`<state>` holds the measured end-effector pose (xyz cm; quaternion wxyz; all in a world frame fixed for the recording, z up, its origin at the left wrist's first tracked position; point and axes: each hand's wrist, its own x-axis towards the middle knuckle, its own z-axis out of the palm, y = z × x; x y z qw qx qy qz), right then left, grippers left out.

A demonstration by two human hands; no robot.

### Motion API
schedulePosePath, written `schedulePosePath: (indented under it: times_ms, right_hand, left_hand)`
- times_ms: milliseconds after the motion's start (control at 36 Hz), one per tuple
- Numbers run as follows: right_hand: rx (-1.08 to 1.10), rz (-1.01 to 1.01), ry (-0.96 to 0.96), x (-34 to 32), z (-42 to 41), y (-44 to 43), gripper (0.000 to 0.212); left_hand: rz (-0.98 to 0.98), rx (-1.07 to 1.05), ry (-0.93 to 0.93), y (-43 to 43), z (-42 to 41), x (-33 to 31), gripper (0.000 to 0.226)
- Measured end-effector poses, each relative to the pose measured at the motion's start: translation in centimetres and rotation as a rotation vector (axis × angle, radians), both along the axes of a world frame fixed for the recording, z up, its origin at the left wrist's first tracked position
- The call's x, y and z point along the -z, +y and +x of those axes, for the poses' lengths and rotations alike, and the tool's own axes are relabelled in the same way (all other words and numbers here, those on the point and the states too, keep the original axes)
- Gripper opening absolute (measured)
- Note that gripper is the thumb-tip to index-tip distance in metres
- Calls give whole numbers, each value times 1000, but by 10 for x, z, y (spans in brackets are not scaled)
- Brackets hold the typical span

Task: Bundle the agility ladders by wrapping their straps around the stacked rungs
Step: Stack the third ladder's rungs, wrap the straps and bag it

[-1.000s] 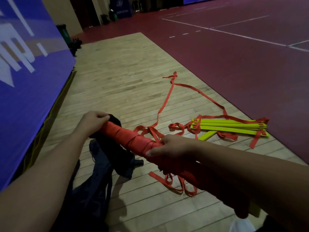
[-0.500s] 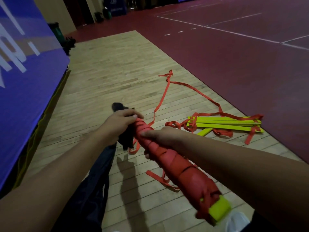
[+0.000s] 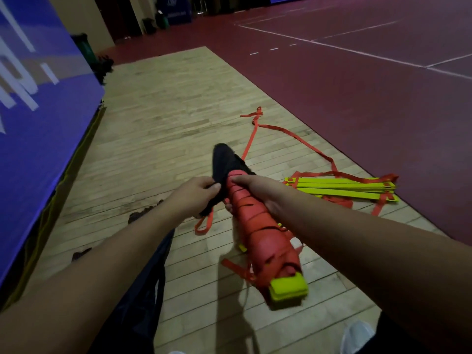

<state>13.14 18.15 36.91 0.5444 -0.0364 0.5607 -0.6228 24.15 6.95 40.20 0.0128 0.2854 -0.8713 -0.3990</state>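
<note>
A strap-wrapped ladder bundle (image 3: 265, 233) is gripped by the right hand (image 3: 258, 192); black fabric (image 3: 226, 164) at its far end is pinched by the left hand (image 3: 196, 192).

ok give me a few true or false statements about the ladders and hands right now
1. The right hand grips the wrapped bundle. True.
2. The left hand is empty. False: it pinches the black bag at the bundle's far end.
3. The second ladder on the wooden floor is already wrapped. False: its rungs are stacked but its red straps trail loose.
4. Yellow rung ends stick out of the bundle's near end. True.
</note>
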Motion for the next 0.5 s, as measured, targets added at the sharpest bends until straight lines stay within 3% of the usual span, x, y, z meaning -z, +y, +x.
schedulePosePath:
  times_ms: [56,139,194,278,361,500]
  right_hand:
    - [109,14,-20,-1,-2,0,23]
    - [242,42,-18,-1,-8,2,32]
    - [289,93,-25,0,-10,3,26]
    - [236,157,-53,1,-14,7,15]
    - [99,191,-27,-6,-16,16,38]
    - [2,143,197,-34,-18,33,28]
  left_hand:
    - [102,67,40,13,3,-5,20]
    - [217,242,57,32,6,-9,24]
    - [211,284,46,35,6,-10,25]
    - [279,208,55,23,8,-12,23]
    - [344,128,136,8,8,-14,23]
    - [346,5,267,-4,4,-25,19]
